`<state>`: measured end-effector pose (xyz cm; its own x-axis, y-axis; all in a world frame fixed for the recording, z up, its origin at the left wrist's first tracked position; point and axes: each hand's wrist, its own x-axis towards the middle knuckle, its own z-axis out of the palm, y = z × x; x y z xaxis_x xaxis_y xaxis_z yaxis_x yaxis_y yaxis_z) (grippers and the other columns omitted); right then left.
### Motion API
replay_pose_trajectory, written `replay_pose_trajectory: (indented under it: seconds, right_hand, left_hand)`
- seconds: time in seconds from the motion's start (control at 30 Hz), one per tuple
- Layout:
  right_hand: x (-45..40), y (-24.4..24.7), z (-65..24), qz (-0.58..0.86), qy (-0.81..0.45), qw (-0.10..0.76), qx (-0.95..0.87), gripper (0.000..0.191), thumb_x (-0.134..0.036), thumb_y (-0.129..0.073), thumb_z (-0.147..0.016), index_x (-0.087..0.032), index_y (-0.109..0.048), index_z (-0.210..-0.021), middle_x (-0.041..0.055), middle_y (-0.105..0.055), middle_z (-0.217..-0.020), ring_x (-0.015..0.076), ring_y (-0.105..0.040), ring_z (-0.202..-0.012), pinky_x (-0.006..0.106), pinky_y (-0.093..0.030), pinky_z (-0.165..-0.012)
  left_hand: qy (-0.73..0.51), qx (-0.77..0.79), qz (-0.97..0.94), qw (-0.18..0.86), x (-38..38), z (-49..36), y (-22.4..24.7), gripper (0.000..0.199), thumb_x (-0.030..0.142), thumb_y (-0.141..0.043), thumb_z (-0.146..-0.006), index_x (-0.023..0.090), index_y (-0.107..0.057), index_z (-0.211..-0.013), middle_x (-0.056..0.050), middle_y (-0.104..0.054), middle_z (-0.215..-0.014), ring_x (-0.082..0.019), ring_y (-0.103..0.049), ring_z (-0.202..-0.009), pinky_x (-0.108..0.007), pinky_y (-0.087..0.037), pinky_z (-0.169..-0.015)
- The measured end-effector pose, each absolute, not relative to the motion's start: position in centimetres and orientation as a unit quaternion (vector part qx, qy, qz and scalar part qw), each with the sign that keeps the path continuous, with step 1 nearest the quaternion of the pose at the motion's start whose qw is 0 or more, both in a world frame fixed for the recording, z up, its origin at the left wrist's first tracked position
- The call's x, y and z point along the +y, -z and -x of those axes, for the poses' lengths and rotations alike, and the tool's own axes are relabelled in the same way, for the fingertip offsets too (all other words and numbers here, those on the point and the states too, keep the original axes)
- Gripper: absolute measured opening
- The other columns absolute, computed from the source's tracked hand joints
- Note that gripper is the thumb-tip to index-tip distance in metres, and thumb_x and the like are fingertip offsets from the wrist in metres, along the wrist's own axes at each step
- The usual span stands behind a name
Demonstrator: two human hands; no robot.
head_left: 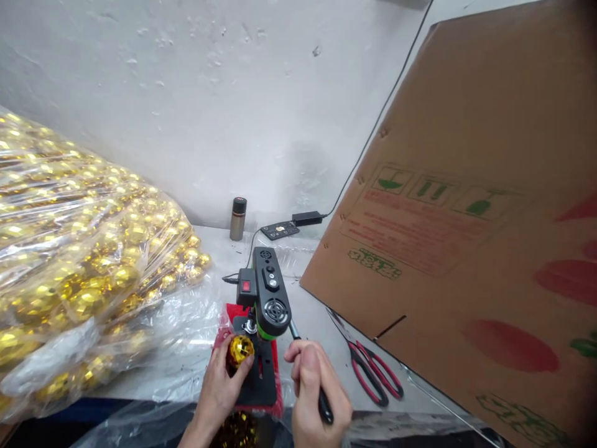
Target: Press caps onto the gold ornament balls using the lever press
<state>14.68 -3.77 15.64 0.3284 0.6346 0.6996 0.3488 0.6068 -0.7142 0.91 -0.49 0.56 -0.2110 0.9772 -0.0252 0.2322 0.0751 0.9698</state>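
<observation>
Grey counter [305, 311] | lower centre: left hand [219, 379] clasps gold ball [241, 351] at machine [271, 280], right hand [319, 386] grips lever [325, 407] | apparently mid-process | bagged balls [93, 249], left: status unclear

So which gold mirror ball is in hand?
The gold mirror ball in the left hand; the others, inside the clear plastic bag or below the bench, are unheld.

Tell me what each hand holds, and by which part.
Left hand: a gold faceted ball, by its sides, between thumb and fingers. Right hand: a lever, by its black handle.
</observation>
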Motion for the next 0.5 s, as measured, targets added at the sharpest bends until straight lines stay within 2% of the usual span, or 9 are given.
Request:
replay_pose_trajectory:
  seconds: [0.1, 0.2, 0.37, 0.5]
  right_hand:
    - [-3.7, -15.5, -14.8, 0.416, -0.092, 0.694, -0.58, 0.037, -0.015, -0.047, -0.109, -0.022, -0.053, -0.072, -0.0021, -0.055, -0.068, 0.0096, -0.054, -0.06, 0.022, -0.038, -0.052]
    - [-3.9, -15.6, -14.4, 0.409, -0.092, 0.698, -0.58, 0.037, -0.014, -0.047, -0.109, -0.021, -0.056, -0.074, -0.0021, -0.055, -0.068, 0.0096, -0.055, -0.059, 0.023, -0.039, -0.053]
    - [-4.7, -16.3, -13.0, 0.465, -0.133, 0.715, -0.505, 0.04, -0.022, -0.046, -0.112, -0.021, -0.058, -0.074, -0.002, -0.055, -0.071, 0.0095, -0.05, -0.058, 0.026, -0.037, -0.056]
    - [-4.9, -16.4, -12.5, 0.472, -0.127, 0.721, -0.491, 0.043, -0.026, -0.047, -0.113, -0.021, -0.056, -0.071, -0.0022, -0.055, -0.07, 0.0097, -0.051, -0.059, 0.026, -0.038, -0.059]
  left_hand:
    - [-0.451, 0.616, -0.549, 0.342, -0.7, -0.9, -0.2, 0.065, 0.063, -0.07, -0.085, 0.02, -0.069, -0.133, -0.017, -0.078, -0.133, -0.04, -0.072, -0.127, -0.062, -0.054, -0.113]
    - [-0.43, 0.598, -0.603, 0.306, -1.0, -0.8, 0.1, 0.06, 0.057, -0.072, -0.086, 0.021, -0.069, -0.134, -0.017, -0.08, -0.127, -0.041, -0.075, -0.12, -0.061, -0.059, -0.105]
    - [-0.411, 0.571, -0.674, 0.223, -0.7, -1.1, 0.7, 0.052, 0.044, -0.073, -0.085, 0.019, -0.069, -0.131, -0.017, -0.082, -0.118, -0.041, -0.077, -0.108, -0.058, -0.062, -0.095]
    - [-0.383, 0.563, -0.708, 0.187, 0.0, -1.8, 0.5, 0.045, 0.037, -0.074, -0.08, 0.018, -0.071, -0.121, -0.017, -0.081, -0.109, -0.04, -0.076, -0.102, -0.057, -0.059, -0.092]
